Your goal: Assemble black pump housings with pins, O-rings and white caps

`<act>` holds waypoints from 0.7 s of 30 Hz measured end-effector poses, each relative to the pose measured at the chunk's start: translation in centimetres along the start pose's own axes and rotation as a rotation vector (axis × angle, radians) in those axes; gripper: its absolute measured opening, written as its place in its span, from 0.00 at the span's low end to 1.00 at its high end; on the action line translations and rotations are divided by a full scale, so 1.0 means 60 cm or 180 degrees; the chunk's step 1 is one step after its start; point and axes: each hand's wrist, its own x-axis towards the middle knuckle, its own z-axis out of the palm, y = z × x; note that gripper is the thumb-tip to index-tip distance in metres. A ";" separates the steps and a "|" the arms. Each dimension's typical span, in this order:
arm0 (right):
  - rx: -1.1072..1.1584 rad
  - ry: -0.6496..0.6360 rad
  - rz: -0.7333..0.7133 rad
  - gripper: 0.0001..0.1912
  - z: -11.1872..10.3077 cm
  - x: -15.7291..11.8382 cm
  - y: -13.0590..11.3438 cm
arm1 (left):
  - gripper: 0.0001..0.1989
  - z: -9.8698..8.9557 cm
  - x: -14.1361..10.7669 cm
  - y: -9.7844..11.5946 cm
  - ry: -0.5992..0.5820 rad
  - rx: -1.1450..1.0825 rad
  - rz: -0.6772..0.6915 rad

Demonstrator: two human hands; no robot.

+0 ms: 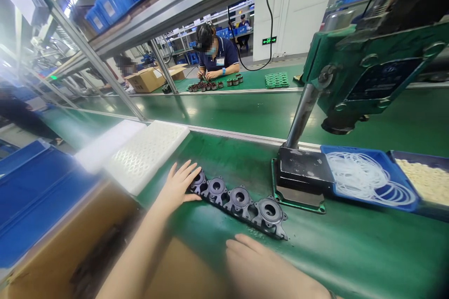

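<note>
Several round black housings (240, 197) with centre holes sit side by side in a long black holder (229, 212), which lies slantwise on the green work surface. My left hand (180, 183) is at the holder's far left end, its fingers stretched and spread. The index finger touches or overlaps the leftmost housing (198, 178), partly covering it, and the thumb lies by the holder's near edge. Lower down, my right hand (250, 259) is apart from the holder on its near side. Its fingers are extended, slightly blurred, with nothing visible in them.
A green press (372, 65) with a black base block (305, 168) stands right. Beside it are blue trays of white rings (368, 177) and small cream-coloured pieces (426, 177). A white perforated tray (147, 154), cardboard box (80, 238) and blue bin (38, 196) stand left. A co-worker (217, 56) sits opposite.
</note>
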 end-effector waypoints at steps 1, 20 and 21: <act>0.0012 -0.0018 0.0011 0.06 0.000 0.000 0.001 | 0.47 0.000 -0.001 -0.002 -0.0010 0.0008 -0.0004; 0.0222 -0.0079 0.0048 0.05 0.017 -0.006 0.001 | 0.51 -0.004 -0.028 -0.056 0.0022 -0.0486 -0.0400; 0.0241 -0.0084 0.0050 0.05 0.016 -0.005 0.001 | 0.48 -0.003 -0.030 -0.061 -0.0035 -0.0581 -0.0367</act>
